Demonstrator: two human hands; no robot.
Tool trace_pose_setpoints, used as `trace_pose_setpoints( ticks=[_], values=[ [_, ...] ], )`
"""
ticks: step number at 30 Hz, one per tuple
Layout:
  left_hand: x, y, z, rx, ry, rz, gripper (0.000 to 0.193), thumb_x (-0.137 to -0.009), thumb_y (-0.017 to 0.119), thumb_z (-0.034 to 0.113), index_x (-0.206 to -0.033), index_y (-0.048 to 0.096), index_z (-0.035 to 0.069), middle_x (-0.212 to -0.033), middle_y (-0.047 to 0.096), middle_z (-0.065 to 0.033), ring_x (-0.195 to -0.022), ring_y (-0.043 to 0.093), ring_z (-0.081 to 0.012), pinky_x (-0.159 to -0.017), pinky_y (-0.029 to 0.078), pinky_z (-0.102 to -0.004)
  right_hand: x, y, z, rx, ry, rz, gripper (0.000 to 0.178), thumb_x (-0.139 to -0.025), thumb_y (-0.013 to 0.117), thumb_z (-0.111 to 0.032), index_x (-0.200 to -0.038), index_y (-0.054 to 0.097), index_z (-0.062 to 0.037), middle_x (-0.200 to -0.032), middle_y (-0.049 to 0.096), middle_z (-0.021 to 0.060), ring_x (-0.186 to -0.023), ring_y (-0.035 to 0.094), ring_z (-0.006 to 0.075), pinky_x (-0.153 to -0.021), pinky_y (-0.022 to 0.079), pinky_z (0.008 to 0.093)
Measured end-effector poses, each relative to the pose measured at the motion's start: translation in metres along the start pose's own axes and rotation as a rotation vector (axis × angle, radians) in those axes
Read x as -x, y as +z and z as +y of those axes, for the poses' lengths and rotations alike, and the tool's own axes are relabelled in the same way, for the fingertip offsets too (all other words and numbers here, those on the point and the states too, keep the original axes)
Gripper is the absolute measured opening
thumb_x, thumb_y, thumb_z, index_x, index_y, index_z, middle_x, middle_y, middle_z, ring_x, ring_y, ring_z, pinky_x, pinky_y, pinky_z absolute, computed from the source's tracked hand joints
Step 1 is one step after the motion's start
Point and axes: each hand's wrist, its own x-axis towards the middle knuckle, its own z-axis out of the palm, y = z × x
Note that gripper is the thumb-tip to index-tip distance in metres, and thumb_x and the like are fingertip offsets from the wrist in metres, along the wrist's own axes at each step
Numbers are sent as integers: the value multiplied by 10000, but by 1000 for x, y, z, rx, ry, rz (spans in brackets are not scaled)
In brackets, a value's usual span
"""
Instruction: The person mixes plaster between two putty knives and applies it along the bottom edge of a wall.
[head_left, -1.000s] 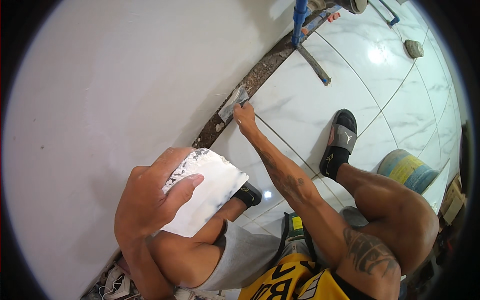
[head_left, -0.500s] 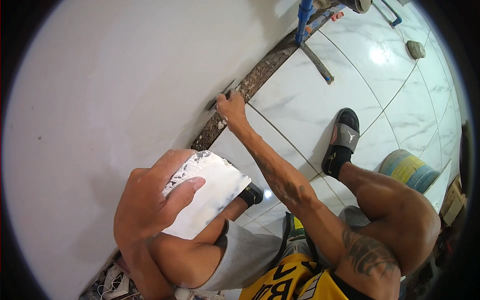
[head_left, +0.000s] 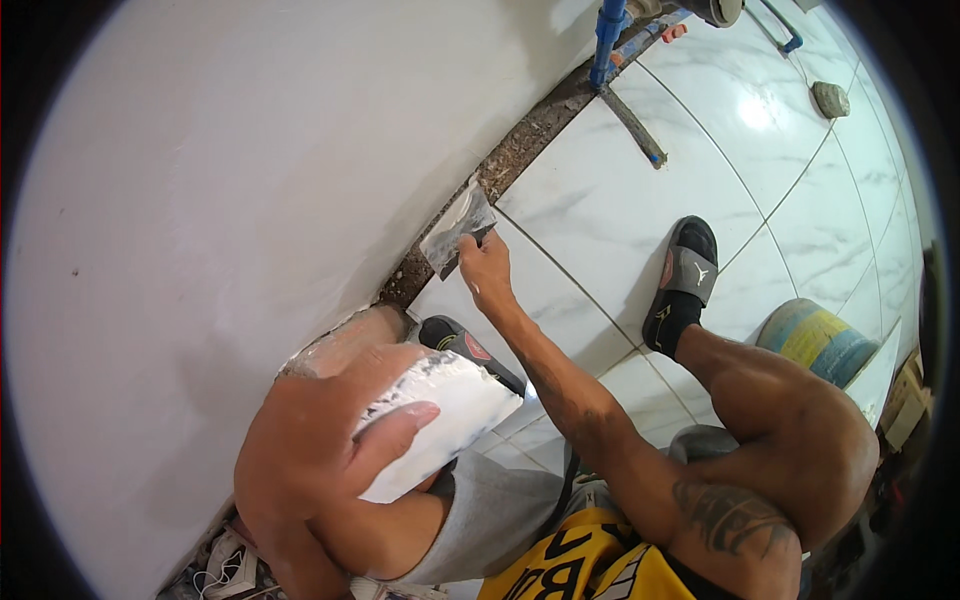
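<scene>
My left hand (head_left: 335,425) grips a flat board loaded with white putty (head_left: 455,415), its thumb lying across the top face. Thick, ragged putty coats the edge near the fingers. In my right hand (head_left: 485,270) is a wide putty knife (head_left: 460,228), pinched by its dark handle edge. Its broad blade faces up, smeared with white putty, and lies over the rough strip at the foot of the white wall (head_left: 230,190). The fingers of my left hand under the board are mostly hidden.
A rough, unfilled strip (head_left: 535,135) runs between wall and marbled floor tiles (head_left: 590,220). Blue pipe (head_left: 607,45) rises from it, with a short floor channel (head_left: 635,128) beside. A stone-like lump (head_left: 830,100) lies far right; a bucket (head_left: 818,342) stands by my right leg.
My right hand has drawn the putty knife back from the wall's foot and turned it, so its smeared face shows. The left hand and board have shifted slightly right and down.
</scene>
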Motion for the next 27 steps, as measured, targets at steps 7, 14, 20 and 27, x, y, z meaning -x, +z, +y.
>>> trace_pose_setpoints(
  ticks=[7,14,20,27],
  values=[
    [8,13,17,-129,98,-101,316,-753,726,144,-1054,658,77,-803,681,-145,-641,641,-315,-573,510,-343,-41,12,74,-18,66,-30,154,-817,510,-113,-850,550,33,-702,501,7,-621,444,102,-541,382,296],
    [7,13,12,-127,183,-93,311,-749,734,120,-1039,648,48,-882,688,-143,-630,646,-315,-549,510,-336,-44,38,90,125,187,-76,349,-827,484,-141,-1059,555,109,-962,631,262,-916,608,332,-834,455,382],
    [8,13,11,-142,209,-106,306,-749,738,111,-1026,646,18,-849,689,-139,-637,654,-300,-553,514,-340,-52,52,100,102,85,-26,271,-834,533,-151,-932,554,100,-732,582,119,-671,533,184,-619,448,348],
    [11,15,11,-131,197,-101,307,-744,743,112,-1026,647,37,-838,684,-141,-659,654,-315,-575,517,-350,-8,70,32,246,-32,-75,306,-829,551,-192,-917,564,101,-832,640,246,-779,637,301,-718,487,398]
  ],
)
